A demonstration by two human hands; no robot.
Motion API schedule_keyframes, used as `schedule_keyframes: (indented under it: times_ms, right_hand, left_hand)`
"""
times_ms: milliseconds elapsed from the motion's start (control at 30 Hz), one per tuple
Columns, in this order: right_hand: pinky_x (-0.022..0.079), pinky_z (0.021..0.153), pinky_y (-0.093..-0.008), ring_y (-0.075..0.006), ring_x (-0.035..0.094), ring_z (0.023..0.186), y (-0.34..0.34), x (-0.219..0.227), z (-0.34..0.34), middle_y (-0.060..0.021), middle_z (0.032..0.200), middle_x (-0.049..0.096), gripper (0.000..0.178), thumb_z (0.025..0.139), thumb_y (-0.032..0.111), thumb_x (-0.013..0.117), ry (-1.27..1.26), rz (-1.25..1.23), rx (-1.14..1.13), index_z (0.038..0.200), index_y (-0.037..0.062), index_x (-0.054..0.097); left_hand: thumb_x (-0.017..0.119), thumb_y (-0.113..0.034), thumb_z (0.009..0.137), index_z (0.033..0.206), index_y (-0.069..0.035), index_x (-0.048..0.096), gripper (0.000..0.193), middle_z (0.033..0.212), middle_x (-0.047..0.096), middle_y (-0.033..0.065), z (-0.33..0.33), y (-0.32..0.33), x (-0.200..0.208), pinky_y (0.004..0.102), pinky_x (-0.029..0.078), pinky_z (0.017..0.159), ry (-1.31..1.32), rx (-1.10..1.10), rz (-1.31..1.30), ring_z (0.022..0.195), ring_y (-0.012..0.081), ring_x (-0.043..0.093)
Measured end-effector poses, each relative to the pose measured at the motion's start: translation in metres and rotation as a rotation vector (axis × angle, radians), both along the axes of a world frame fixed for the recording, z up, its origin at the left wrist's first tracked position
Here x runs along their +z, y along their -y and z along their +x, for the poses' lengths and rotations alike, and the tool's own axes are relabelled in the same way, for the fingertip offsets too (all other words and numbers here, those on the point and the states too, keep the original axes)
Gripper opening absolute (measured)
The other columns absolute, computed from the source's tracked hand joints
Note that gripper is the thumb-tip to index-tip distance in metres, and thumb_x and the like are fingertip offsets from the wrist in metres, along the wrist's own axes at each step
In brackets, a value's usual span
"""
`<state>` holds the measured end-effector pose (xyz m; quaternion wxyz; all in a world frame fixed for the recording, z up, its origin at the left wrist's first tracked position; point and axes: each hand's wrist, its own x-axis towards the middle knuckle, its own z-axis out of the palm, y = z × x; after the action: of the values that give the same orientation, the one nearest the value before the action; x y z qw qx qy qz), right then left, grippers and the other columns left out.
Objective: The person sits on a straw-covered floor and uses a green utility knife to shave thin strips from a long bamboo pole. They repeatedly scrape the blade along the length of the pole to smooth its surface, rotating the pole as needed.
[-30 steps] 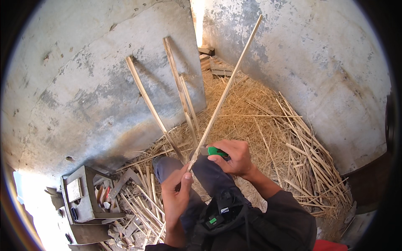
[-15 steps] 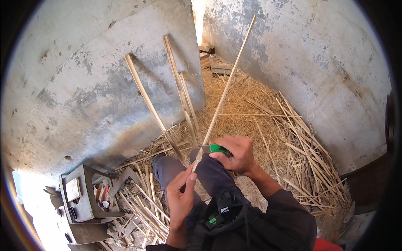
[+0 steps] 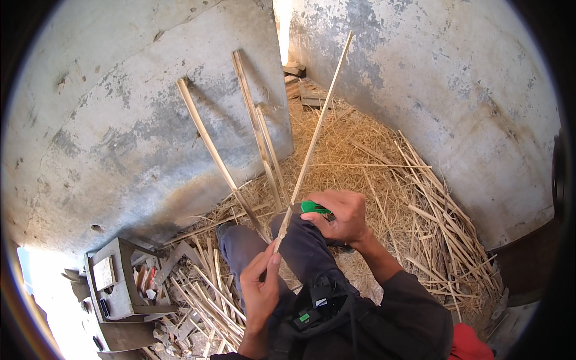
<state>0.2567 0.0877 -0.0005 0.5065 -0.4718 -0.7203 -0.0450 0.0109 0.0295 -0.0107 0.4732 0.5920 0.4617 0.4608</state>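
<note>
A long, thin wooden strip (image 3: 316,129) slants up and away from my lap, its far end in front of the wall. My left hand (image 3: 261,282) pinches the strip's near end between thumb and fingers, above my thighs. In my right hand (image 3: 343,216) is a green-handled knife (image 3: 313,207), its fingers wrapped round the handle. The blade lies against or right beside the strip, a little beyond my left hand; the exact contact is too small to tell. Where the blade sits, the strip's near part looks rough and uneven.
Several poles (image 3: 207,141) lean on the grey wall (image 3: 108,102) ahead to the left. Wood shavings (image 3: 348,150) cover the floor, with piled strips (image 3: 444,228) at right and more strips (image 3: 210,306) at lower left. A wooden box (image 3: 123,282) holding small items stands at left.
The far end of the strip has swung left and dropped slightly. My right hand with the knife has shifted slightly up along the strip. My left hand keeps its pinch.
</note>
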Motion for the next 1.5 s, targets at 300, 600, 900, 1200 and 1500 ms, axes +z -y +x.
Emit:
schedule_keyframes:
  times_ms: [300, 600, 900, 1200, 1500]
  right_hand:
    - [0.053, 0.056, -0.0352, -0.0235, 0.071, 0.061, -0.001, -0.003, 0.000, -0.0027, 0.079, 0.075, 0.035, 0.091, 0.046, 0.084, 0.045, 0.048, -0.021, 0.100, 0.0122, 0.081]
    - [0.053, 0.056, -0.0348, -0.0228, 0.070, 0.061, 0.000, -0.004, -0.001, -0.0021, 0.078, 0.074, 0.033, 0.091, 0.045, 0.085, 0.059, 0.029, -0.040, 0.099, 0.0133, 0.082]
    - [0.056, 0.059, -0.0351, -0.0256, 0.074, 0.067, -0.010, -0.005, 0.007, -0.0062, 0.085, 0.079, 0.031, 0.093, 0.040, 0.084, -0.103, 0.006, -0.085, 0.099, 0.0094, 0.082]
    - [0.054, 0.057, -0.0339, -0.0218, 0.074, 0.065, -0.039, -0.007, 0.025, -0.0072, 0.080, 0.079, 0.036, 0.100, 0.042, 0.078, -0.129, 0.036, -0.149, 0.104, 0.0066, 0.083]
    - [0.042, 0.048, -0.0362, -0.0141, 0.056, 0.050, -0.106, -0.011, 0.100, -0.0023, 0.062, 0.066, 0.047, 0.106, 0.053, 0.069, -0.131, 0.001, -0.371, 0.112, 0.0091, 0.085]
  left_hand:
    - [0.066, -0.017, 0.112, 0.144, 0.000, 0.070, 0.036, 0.103, 0.070, -0.0023, -0.003, 0.008, -0.002, 0.0196, 0.035, 0.062, -0.004, 0.021, -0.044, 0.073, 0.0018, 0.045]
    - [0.067, -0.019, 0.112, 0.144, 0.001, 0.070, 0.037, 0.098, 0.068, -0.0036, -0.003, 0.009, -0.002, 0.0207, 0.035, 0.062, 0.019, 0.022, -0.044, 0.073, 0.0021, 0.044]
    - [0.065, -0.008, 0.110, 0.140, 0.006, 0.070, 0.034, 0.098, 0.070, 0.0044, -0.008, 0.019, -0.007, 0.0238, 0.046, 0.076, -0.043, 0.042, -0.090, 0.086, 0.0084, 0.056]
    - [0.065, -0.010, 0.110, 0.138, 0.005, 0.071, 0.032, 0.092, 0.068, 0.0048, -0.014, 0.028, -0.012, 0.0242, 0.046, 0.076, -0.092, 0.077, -0.032, 0.084, 0.0094, 0.057]
    - [0.067, -0.012, 0.110, 0.136, 0.003, 0.073, 0.031, 0.092, 0.070, 0.0051, -0.031, 0.047, -0.027, 0.0252, 0.047, 0.076, -0.133, 0.063, -0.071, 0.084, 0.0093, 0.058]
